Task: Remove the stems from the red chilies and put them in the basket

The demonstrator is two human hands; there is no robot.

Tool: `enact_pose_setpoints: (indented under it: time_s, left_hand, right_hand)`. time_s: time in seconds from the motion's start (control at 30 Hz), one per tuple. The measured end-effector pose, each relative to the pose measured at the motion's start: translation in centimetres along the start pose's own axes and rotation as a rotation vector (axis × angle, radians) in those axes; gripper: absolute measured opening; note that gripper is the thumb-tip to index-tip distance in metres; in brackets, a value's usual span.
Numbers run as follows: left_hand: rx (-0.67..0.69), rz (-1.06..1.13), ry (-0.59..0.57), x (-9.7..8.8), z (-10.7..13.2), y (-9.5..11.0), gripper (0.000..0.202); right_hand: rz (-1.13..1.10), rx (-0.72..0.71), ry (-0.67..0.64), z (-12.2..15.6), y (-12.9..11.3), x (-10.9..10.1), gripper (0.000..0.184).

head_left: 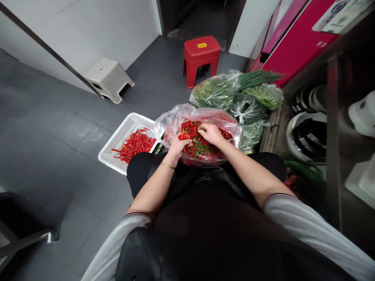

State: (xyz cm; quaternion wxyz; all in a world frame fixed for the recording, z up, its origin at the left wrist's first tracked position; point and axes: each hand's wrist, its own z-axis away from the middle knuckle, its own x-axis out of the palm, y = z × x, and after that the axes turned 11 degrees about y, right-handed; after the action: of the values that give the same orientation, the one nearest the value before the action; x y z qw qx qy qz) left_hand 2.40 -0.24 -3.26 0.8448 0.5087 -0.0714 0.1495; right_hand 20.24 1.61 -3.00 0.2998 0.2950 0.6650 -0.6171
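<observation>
Left hand (176, 146) is curling round some chillies (183, 136), more lying in the bag (236, 134); right hand (211, 134) is bunching its fingertips over those, hold unclear. A light grip should be sparing skins. Greens (212, 91) are crowding front-right; leftward, past the basket (124, 130), floor (52, 134) is stretching open.

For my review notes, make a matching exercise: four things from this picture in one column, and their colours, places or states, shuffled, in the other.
1. Basket
2. Stool
3. Left hand
4. Right hand

A. Gold bracelet at the wrist, red chillies in the grip
B. White, with loose chillies inside
C. Bare wrist, at the pile of chillies in the clear bag
D. Red, with a yellow label

Pairs: 1-B, 2-D, 3-A, 4-C
</observation>
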Motion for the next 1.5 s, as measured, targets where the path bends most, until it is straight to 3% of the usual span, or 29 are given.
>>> enact_pose_setpoints:
  time_s: [0.1,0.17,0.23,0.33,0.4,0.47,0.53,0.6,0.73,0.83,0.9,0.97,1.03,1.17,1.27,1.33,1.4,1.5]
  left_hand:
    - [0.045,0.005,-0.049,1.1,0.1,-0.8,0.042]
    - [0.023,-0.051,-0.128,1.9,0.5,-1.6,0.040]
    - [-0.034,-0.124,-0.162,2.4,1.0,-2.4,0.036]
    - [-0.116,-0.221,-0.107,2.3,1.6,-3.1,0.033]
    - [-0.146,-0.262,-0.069,1.8,1.7,-2.9,0.033]
    - [-0.158,-0.249,-0.037,1.1,1.6,-2.3,0.033]
    - [-0.166,-0.191,-0.016,0.5,1.4,-1.4,0.034]
    - [-0.149,-0.134,0.002,0.4,1.1,-0.4,0.036]
    - [-0.024,-0.071,0.049,1.3,0.2,1.0,0.039]
    - [0.147,-0.050,0.044,2.3,-0.4,1.2,0.042]
    - [0.214,-0.075,-0.030,2.9,-0.5,0.9,0.045]
    - [0.194,-0.090,-0.119,3.4,-0.4,0.2,0.045]
    - [0.118,-0.094,-0.139,3.7,-0.1,-0.5,0.044]
    - [-0.023,-0.187,-0.004,3.2,0.1,-1.3,0.037]
    - [-0.021,-0.144,0.052,2.1,-0.1,-0.9,0.035]
    - [0.002,-0.097,0.051,1.5,-0.3,-0.6,0.036]
    - [0.004,-0.080,0.031,1.3,-0.3,-0.3,0.037]
    - [0.000,-0.038,-0.005,1.7,-0.3,-0.5,0.039]
  right_hand:
    - [-0.536,0.212,-0.038,1.3,0.1,-0.8,0.033]
    - [-0.637,0.264,-0.043,2.6,-0.2,-0.6,0.035]
    - [-0.450,0.213,0.010,4.0,-0.5,-0.3,0.029]
    - [0.063,0.012,0.035,5.3,-0.2,-0.4,0.020]
    - [0.325,-0.072,-0.083,5.3,0.4,-0.9,0.024]
    - [0.476,-0.064,-0.212,4.4,0.8,-1.4,0.030]
    - [0.546,-0.039,-0.200,2.7,0.7,-1.2,0.043]
    - [0.556,-0.050,-0.142,0.7,0.3,-0.7,0.045]
    - [0.488,-0.080,-0.158,-2.2,-0.5,-0.2,0.027]
    - [0.234,-0.017,-0.005,-2.0,-0.5,-1.5,0.023]
    - [0.025,0.006,0.010,-0.9,-0.7,-2.6,0.023]
    - [-0.016,-0.019,-0.002,0.5,-1.0,-3.0,0.022]
    - [0.136,-0.088,0.024,1.6,-1.2,-2.6,0.022]
    - [0.480,-0.119,-0.048,2.5,-0.3,-0.4,0.030]
    - [0.561,-0.071,-0.171,2.0,0.8,0.8,0.033]
    - [0.552,-0.055,-0.187,1.2,1.2,0.7,0.029]
    - [0.473,-0.024,-0.116,0.5,1.2,-0.2,0.023]
    - [0.162,0.034,0.012,0.2,0.4,-1.9,0.017]
